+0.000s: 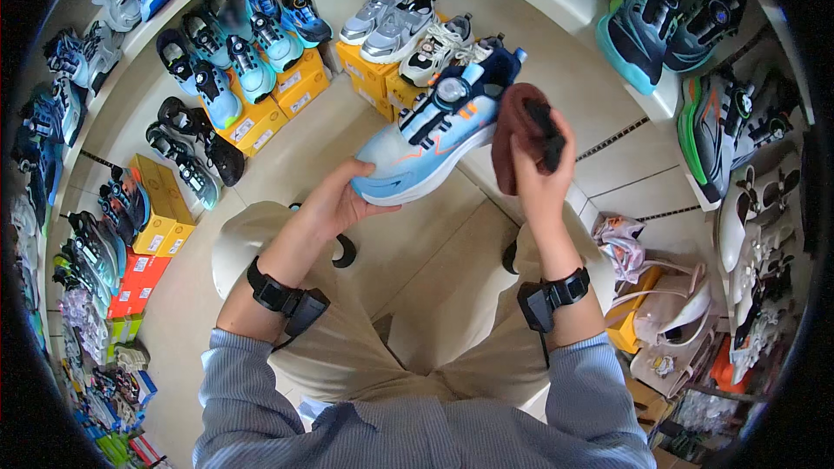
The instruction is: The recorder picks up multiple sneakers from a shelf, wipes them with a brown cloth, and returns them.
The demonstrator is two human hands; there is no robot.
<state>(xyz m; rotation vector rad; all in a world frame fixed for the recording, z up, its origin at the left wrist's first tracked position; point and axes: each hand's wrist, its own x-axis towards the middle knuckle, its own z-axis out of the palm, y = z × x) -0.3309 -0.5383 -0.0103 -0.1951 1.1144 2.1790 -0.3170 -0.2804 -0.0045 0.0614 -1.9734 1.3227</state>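
A light blue and white sneaker (430, 143) with a dial on its tongue and orange marks hangs tilted in front of me, its toe to the lower left. My left hand (343, 191) grips it by the toe, thumb on top and fingers under the sole. In my right hand (547, 165) is an oval reddish-brown shoe-care pad (511, 135) with a black part (552, 141) near my palm. The pad is close against the sneaker's heel; whether they touch I cannot tell.
Shelves of shoes curve around both sides. Yellow shoe boxes (369, 74) with sneakers on top stand ahead and at the left. Black sneakers (200, 139) rest on the floor. Pale pink bags (673, 313) lie at the right, beside my knee.
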